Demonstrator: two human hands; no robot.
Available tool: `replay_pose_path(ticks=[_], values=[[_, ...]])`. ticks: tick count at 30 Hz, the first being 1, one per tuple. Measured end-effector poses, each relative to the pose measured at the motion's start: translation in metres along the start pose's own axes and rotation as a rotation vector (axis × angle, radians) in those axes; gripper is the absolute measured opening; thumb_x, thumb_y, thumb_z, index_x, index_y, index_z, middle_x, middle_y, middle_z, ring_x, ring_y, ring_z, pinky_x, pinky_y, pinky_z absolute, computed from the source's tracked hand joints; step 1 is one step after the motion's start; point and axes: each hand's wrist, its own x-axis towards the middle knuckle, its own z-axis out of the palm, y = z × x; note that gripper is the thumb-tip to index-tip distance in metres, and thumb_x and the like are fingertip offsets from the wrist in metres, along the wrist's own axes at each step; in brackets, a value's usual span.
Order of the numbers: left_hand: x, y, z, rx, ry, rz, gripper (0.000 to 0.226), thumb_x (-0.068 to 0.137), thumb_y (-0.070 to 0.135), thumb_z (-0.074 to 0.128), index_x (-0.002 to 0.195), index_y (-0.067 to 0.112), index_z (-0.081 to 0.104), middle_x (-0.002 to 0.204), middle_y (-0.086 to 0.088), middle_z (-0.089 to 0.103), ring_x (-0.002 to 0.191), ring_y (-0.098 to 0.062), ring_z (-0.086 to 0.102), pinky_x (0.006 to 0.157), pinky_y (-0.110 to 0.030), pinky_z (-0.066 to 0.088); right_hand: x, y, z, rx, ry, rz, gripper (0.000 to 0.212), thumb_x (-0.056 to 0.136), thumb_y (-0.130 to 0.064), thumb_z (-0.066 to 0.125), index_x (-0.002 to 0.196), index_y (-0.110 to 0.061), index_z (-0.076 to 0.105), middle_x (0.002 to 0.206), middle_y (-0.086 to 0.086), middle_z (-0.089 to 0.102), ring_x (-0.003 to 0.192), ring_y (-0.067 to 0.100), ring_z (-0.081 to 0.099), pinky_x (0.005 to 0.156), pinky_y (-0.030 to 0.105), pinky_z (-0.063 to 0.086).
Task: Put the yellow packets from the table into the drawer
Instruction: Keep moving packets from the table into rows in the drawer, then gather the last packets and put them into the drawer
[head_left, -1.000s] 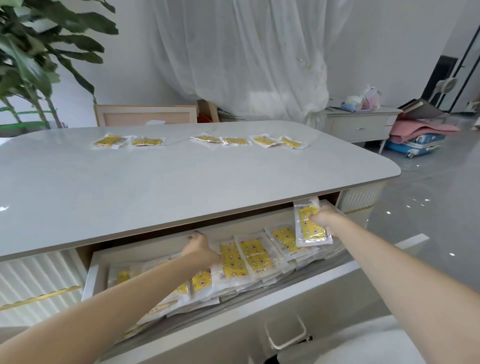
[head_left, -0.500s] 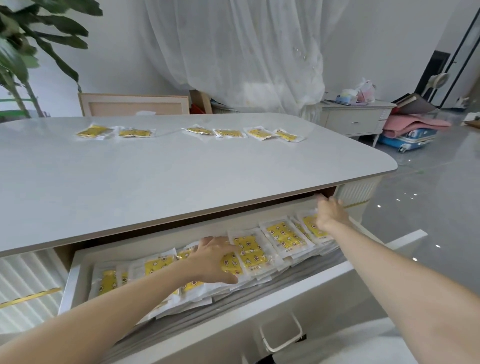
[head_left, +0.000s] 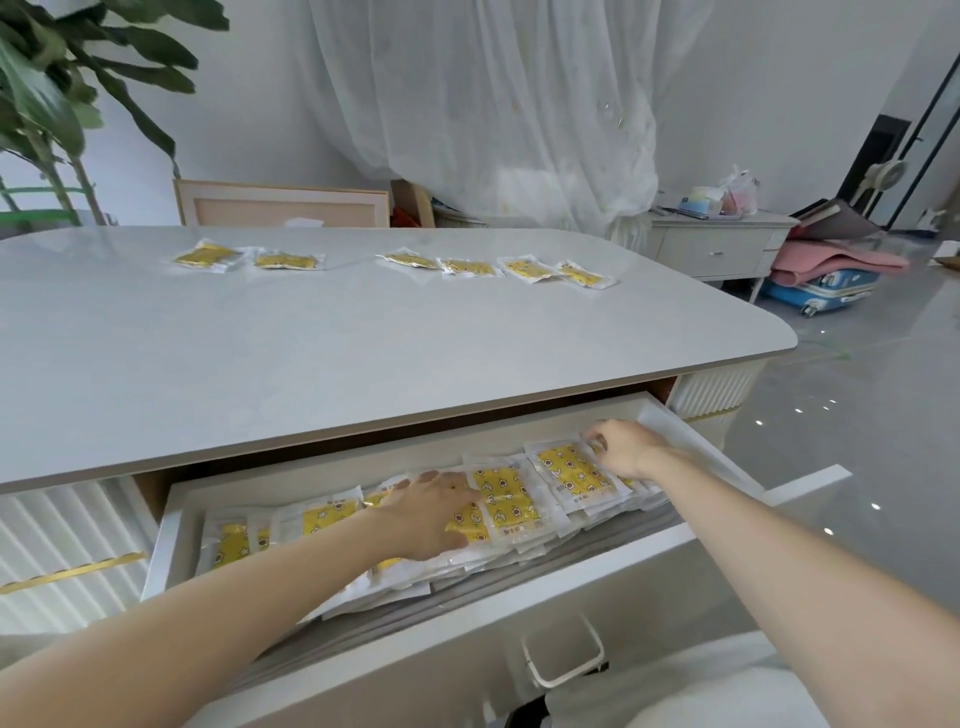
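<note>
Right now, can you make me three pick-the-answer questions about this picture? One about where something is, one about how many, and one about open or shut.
1. Where is the left hand?
A) on the floor
B) on packets in the drawer
C) on the plant

2. How many loose packets lie on the table?
A) three
B) six
C) ten

3. The drawer is
A) pulled open
B) shut
C) lying on the floor

Answers: B, the flat palm lies on the yellow pile inside; B, six lie along the far edge; A, its inside shows below the table.
</note>
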Motion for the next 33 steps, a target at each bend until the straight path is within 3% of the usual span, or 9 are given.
replay_pose_path(ticks=[4, 7, 10, 12, 15, 19, 24, 29, 33], values=[[-0.015, 0.008, -0.023, -0.065, 0.05, -0.041, 0.053, 0.095, 0.036, 0.047, 0.145, 0.03, 0.031, 0.146, 0.001, 0.04, 0.132, -0.019, 0.041, 0.104, -0.04, 0.04, -0.025, -0.039, -0.017, 0.022, -0.126, -0.154, 0.042, 0.093, -0.012, 0.05, 0.134, -0.022, 0.052, 0.137, 0.002, 0.053, 0.122, 0.021, 0.052, 0.102, 0.032, 0.042], [-0.033, 0.009, -0.043, -0.078, 0.116, -0.039, 0.047, 0.095, 0.03, 0.046, 0.141, 0.03, 0.037, 0.141, 0.004, 0.047, 0.126, -0.017, 0.048, 0.1, -0.038, 0.045, -0.051, -0.069, -0.041, 0.008, -0.211, -0.292, 0.041, 0.093, -0.014, 0.051, 0.134, -0.019, 0.052, 0.136, 0.002, 0.052, 0.122, 0.019, 0.053, 0.099, 0.032, 0.044], [-0.054, 0.01, -0.067, -0.113, 0.21, -0.02, 0.043, 0.096, 0.026, 0.043, 0.139, 0.03, 0.041, 0.136, 0.01, 0.052, 0.121, -0.013, 0.051, 0.099, -0.03, 0.044, -0.073, -0.083, -0.074, 0.105, -0.258, -0.355, 0.035, 0.094, -0.019, 0.052, 0.129, -0.023, 0.056, 0.112, -0.007, 0.057, 0.104, 0.016, 0.064, 0.095, 0.034, 0.048], [-0.063, 0.011, -0.084, -0.156, 0.307, -0.011, 0.039, 0.097, 0.025, 0.043, 0.136, 0.028, 0.045, 0.13, 0.011, 0.056, 0.116, -0.012, 0.054, 0.097, -0.029, 0.045, -0.077, -0.083, -0.094, 0.21, -0.202, -0.358, 0.03, 0.092, -0.025, 0.058, 0.122, -0.027, 0.06, 0.107, -0.008, 0.062, 0.093, 0.013, 0.067, 0.094, 0.034, 0.048], [-0.067, 0.003, -0.107, -0.188, 0.471, -0.04, 0.033, 0.097, 0.022, 0.042, 0.129, 0.026, 0.051, 0.121, 0.01, 0.06, 0.106, -0.012, 0.057, 0.093, -0.029, 0.047, -0.068, -0.079, -0.114, 0.339, 0.016, -0.306, 0.026, 0.087, -0.025, 0.061, 0.112, -0.027, 0.064, 0.105, -0.004, 0.065, 0.087, 0.012, 0.066, 0.089, 0.029, 0.048], [-0.047, -0.016, -0.124, -0.152, 0.498, -0.121, 0.036, 0.097, 0.024, 0.043, 0.133, 0.027, 0.047, 0.129, 0.005, 0.054, 0.117, -0.017, 0.051, 0.098, -0.031, 0.043, -0.036, -0.082, -0.117, 0.479, 0.233, -0.148, 0.037, 0.086, -0.017, 0.054, 0.122, -0.024, 0.059, 0.119, -0.001, 0.06, 0.111, 0.016, 0.058, 0.094, 0.028, 0.045], [0.0, -0.043, -0.144, -0.121, 0.447, -0.198, 0.044, 0.099, 0.032, 0.04, 0.142, 0.03, 0.036, 0.143, 0.003, 0.041, 0.13, -0.021, 0.041, 0.107, -0.039, 0.035, 0.015, -0.093, -0.119, 0.474, 0.301, -0.002, 0.051, 0.091, -0.02, 0.047, 0.141, -0.024, 0.039, 0.143, 0.004, 0.04, 0.133, 0.023, 0.036, 0.105, 0.04, 0.039], [0.053, -0.072, -0.157, -0.065, 0.434, -0.227, 0.048, 0.1, 0.036, 0.034, 0.147, 0.033, 0.026, 0.152, 0.008, 0.029, 0.137, -0.021, 0.031, 0.109, -0.038, 0.03, 0.077, -0.096, -0.123, 0.347, 0.348, 0.054, 0.052, 0.095, -0.032, 0.044, 0.145, -0.029, 0.029, 0.15, 0.001, 0.027, 0.139, 0.027, 0.019, 0.105, 0.043, 0.031], [0.097, -0.099, -0.157, -0.015, 0.389, -0.215, 0.055, 0.099, 0.045, 0.032, 0.15, 0.039, 0.011, 0.158, 0.01, 0.009, 0.146, -0.021, 0.008, 0.117, -0.047, 0.014, 0.134, -0.096, -0.124, 0.31, 0.364, 0.064, 0.052, 0.095, -0.043, 0.04, 0.145, -0.032, 0.029, 0.155, -0.002, 0.019, 0.141, 0.028, 0.015, 0.111, 0.048, 0.023]])
